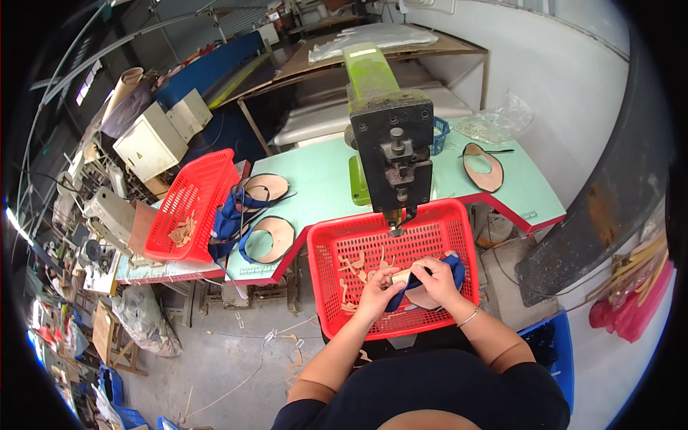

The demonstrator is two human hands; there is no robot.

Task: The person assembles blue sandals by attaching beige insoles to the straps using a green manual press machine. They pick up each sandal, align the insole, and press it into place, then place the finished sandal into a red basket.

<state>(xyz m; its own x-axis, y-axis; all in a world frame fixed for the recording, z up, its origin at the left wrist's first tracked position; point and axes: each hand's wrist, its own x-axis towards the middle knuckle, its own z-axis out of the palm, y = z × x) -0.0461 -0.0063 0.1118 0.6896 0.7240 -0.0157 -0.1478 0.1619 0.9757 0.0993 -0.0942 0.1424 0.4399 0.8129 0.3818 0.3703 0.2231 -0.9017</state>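
Both of my hands pinch a blue and beige shoe upper [423, 297] above a red plastic basket [319, 272]. My left hand [378, 292] is closed on a pale edge of it, thumb and fingers pressed together. On the other side, my right hand [436, 281] grips the same edge close by. Blue fabric shows beyond the right fingers, and the beige part hangs under the hands. Part of the upper is hidden by my fingers. Thin tan offcuts [352, 265] lie in the basket. Just beyond the hands stands the black head of a green machine [390, 147].
Similar beige pieces with dark edges lie on the pale green table: one [483, 168] at right, another [272, 240] at left beside a blue heap [228, 218]. A second red basket [192, 208] holds tan scraps. A blue bin [562, 344] stands at my right.
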